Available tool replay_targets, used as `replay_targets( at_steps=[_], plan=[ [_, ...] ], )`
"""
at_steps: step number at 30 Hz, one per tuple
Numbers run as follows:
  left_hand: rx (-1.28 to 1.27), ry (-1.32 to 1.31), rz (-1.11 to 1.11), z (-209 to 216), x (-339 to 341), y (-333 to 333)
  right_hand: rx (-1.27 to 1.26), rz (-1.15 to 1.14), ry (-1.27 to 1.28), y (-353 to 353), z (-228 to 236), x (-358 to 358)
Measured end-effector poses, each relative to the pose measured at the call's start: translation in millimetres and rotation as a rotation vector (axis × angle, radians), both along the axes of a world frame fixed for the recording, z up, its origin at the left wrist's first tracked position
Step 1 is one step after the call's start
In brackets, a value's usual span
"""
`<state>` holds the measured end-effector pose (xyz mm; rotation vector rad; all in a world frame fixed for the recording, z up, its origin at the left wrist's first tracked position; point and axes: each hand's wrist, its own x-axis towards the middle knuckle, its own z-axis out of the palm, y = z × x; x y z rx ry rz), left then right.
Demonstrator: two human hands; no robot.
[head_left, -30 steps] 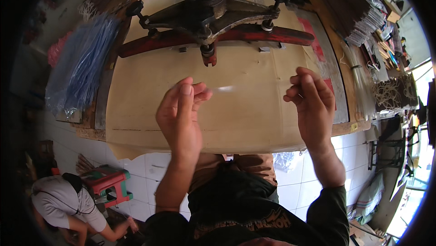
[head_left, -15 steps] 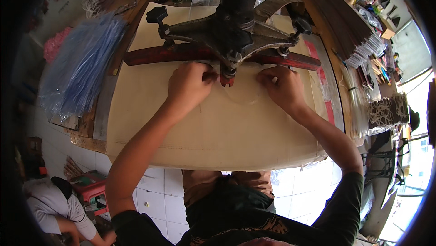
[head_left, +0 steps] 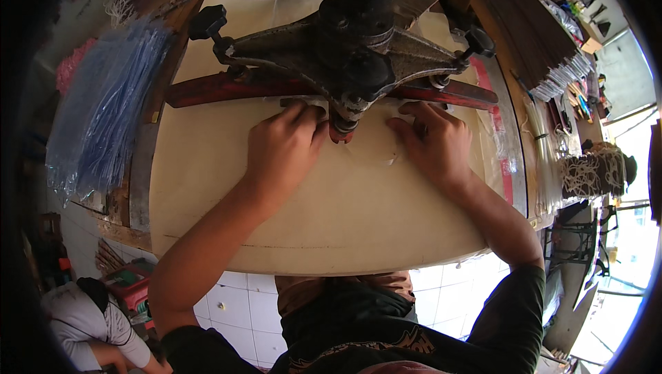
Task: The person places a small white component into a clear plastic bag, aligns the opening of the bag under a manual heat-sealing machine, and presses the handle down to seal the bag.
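Note:
A dark metal press head with black knobs carries a long worn red bar across a padded board covered in tan sheet. At the bar's front edge, left of the middle post, my left hand has its fingers curled together. A pale strip shows at its fingertips, but what it grips is hidden. My right hand rests on the sheet right of the post, thumb and forefinger apart. Between the hands lies a barely visible clear film, its outline hard to make out.
Blue-tinted clear plastic sleeves are piled at the left. Along the right side lie dark brown strips, clear tubing and a bundle with white cord. Another person bends low at the lower left, near a red stool.
My head view has shifted closer to the press. The left hand's fingers reach further toward the bar. My right thumb and forefinger have moved apart from a closed pinch.

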<state>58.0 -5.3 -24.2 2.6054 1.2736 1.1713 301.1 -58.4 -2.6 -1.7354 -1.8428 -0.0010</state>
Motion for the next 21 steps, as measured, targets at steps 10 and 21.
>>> replay_targets(
  at_steps=[10,21],
  plan=[
    [0.088,0.187,-0.193,3.9,-8.0,-2.7,0.091,0.119,-0.264,-7.9,3.3,1.7],
    [0.032,0.313,-0.244,15.4,-26.4,-1.7,0.065,0.155,-0.252,-6.9,6.0,5.8]
  ],
)
